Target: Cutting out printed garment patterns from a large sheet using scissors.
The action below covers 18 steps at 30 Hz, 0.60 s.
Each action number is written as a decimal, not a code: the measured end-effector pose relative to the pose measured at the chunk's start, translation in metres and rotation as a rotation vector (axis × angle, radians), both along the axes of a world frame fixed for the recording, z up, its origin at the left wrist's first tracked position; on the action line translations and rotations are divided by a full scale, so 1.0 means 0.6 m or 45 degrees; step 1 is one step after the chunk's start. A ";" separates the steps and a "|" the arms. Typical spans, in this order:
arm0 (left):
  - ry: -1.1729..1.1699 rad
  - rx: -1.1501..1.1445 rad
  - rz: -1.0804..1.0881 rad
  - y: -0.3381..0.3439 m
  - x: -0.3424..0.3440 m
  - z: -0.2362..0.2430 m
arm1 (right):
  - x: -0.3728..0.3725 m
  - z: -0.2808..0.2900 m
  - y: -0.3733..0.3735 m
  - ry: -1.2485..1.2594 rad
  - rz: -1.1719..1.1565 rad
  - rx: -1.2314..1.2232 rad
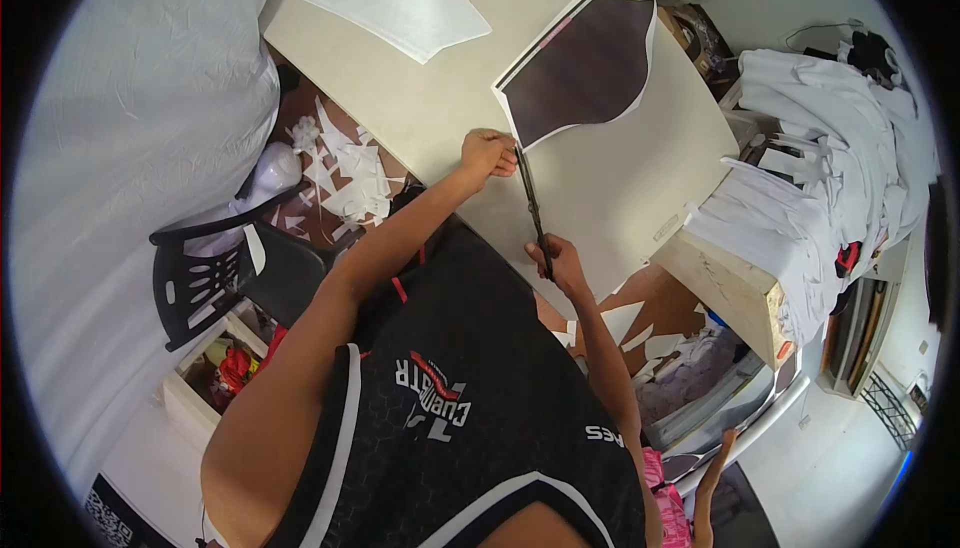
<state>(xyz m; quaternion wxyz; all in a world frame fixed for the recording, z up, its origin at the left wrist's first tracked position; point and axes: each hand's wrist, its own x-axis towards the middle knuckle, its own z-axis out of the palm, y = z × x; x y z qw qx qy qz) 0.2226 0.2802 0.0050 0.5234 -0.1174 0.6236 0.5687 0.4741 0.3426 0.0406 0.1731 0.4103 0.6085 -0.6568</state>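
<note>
A pair of long dark scissors [532, 203] is in my right hand [567, 266], which is closed around the handles. Their blades point away from me, and the tips reach the near corner of a dark fabric panel [582, 70]. This panel has a white border and lies on the table with curved edges. Beside the blade tips, my left hand [488, 156] has its fingers curled together at that corner; what they pinch is too small to tell. Farther left on the table lies a plain white cut panel [395, 0].
The cream table [620, 183] extends ahead of me. White scraps [355, 173] litter the floor at left, near a black chair [215, 273]. White fabric [800, 128] is heaped on the right. A person's arm [712, 488] shows at lower right. White cloth [150, 98] hangs at left.
</note>
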 end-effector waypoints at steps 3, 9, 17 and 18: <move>0.030 0.001 -0.002 0.000 0.004 -0.006 | -0.019 -0.006 -0.003 0.010 -0.039 0.022; 0.052 0.054 0.077 -0.001 0.017 -0.014 | -0.049 0.006 -0.011 0.015 -0.148 0.015; 0.099 0.019 0.052 0.001 0.017 -0.012 | -0.060 0.010 -0.012 -0.008 -0.136 0.071; 0.125 0.022 0.046 0.000 0.018 -0.010 | -0.059 0.010 -0.010 -0.020 -0.113 0.109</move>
